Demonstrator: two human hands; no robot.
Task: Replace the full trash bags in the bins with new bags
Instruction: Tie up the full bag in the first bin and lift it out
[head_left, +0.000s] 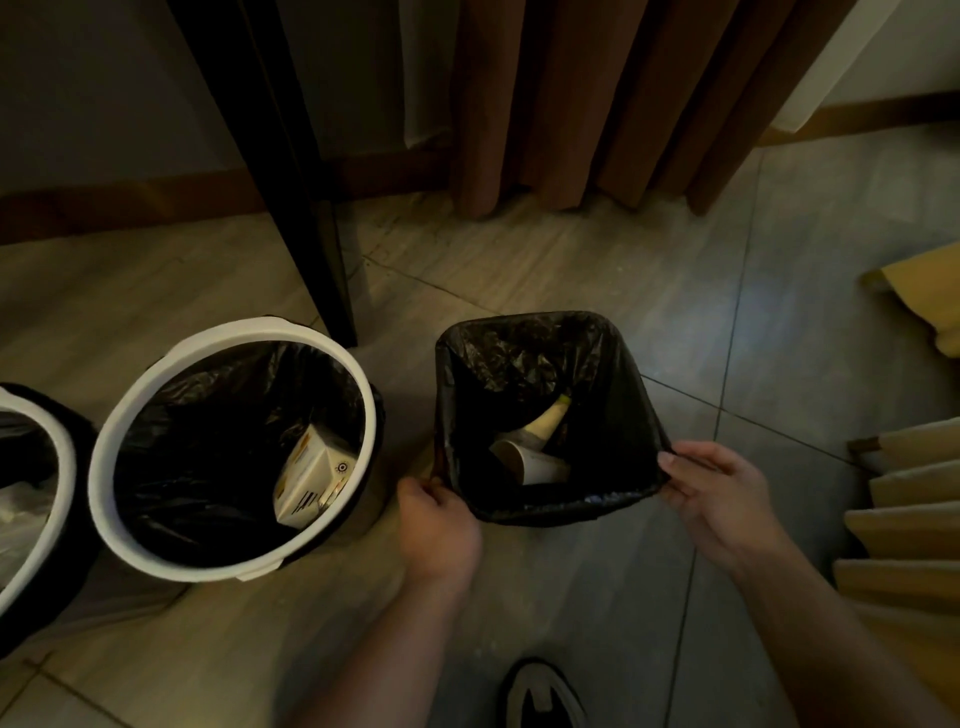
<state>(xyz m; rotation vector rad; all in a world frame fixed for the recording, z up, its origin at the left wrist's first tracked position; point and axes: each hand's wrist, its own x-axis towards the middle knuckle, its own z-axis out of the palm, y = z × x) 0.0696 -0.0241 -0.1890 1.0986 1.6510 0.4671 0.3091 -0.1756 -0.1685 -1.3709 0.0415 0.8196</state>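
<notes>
A square bin (545, 512) stands on the floor in the middle, lined with a black trash bag (613, 415) folded over its rim. Inside lie a paper cup (530, 462) and a pale bottle (545, 421). My left hand (441, 525) grips the bag's edge at the bin's near left corner. My right hand (722, 499) pinches the bag's edge at the near right corner. To the left stands a round bin with a white rim (104, 457), lined with a black bag, holding a small carton (311, 478).
A second white-rimmed round bin (47, 467) is cut off at the left edge. A dark table leg (317, 249) stands behind the round bin. Brown curtains (597, 104) hang at the back. Tan slatted furniture (909, 509) is on the right. My shoe (545, 696) is at the bottom.
</notes>
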